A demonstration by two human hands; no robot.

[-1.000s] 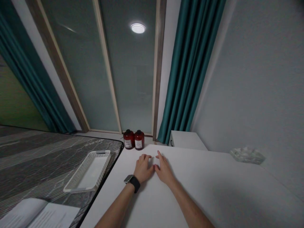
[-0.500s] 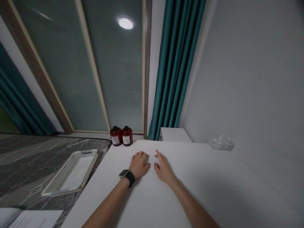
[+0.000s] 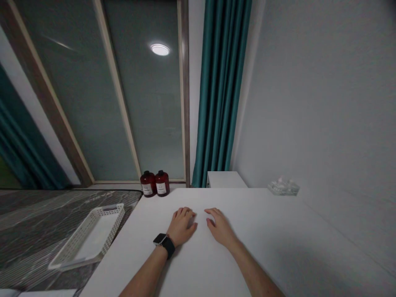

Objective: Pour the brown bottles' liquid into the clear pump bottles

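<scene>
My left hand (image 3: 182, 227) rests on the white tabletop (image 3: 192, 268), fingers bent and thumb apart, with nothing in it. A black watch (image 3: 165, 244) is strapped round that wrist. Across a small gap, my right hand (image 3: 220, 226) is over the same tabletop, its thumb and fingers parted and holding nothing. Beyond the left hand, two dark red bottles (image 3: 147, 184) with black caps and white labels stand side by side at the far left corner of the table.
A white perforated basket (image 3: 89, 237) sits on a dark striped surface (image 3: 24, 231) to the left. A clear packet or box (image 3: 284, 187) lies at the far right by the wall. Behind the table are a low white cabinet (image 3: 225, 179) and a teal curtain (image 3: 218, 95).
The view has tilted up a little, so everything appears lower. My right hand has shifted slightly right, away from the left, with its fingers curving more inward.
</scene>
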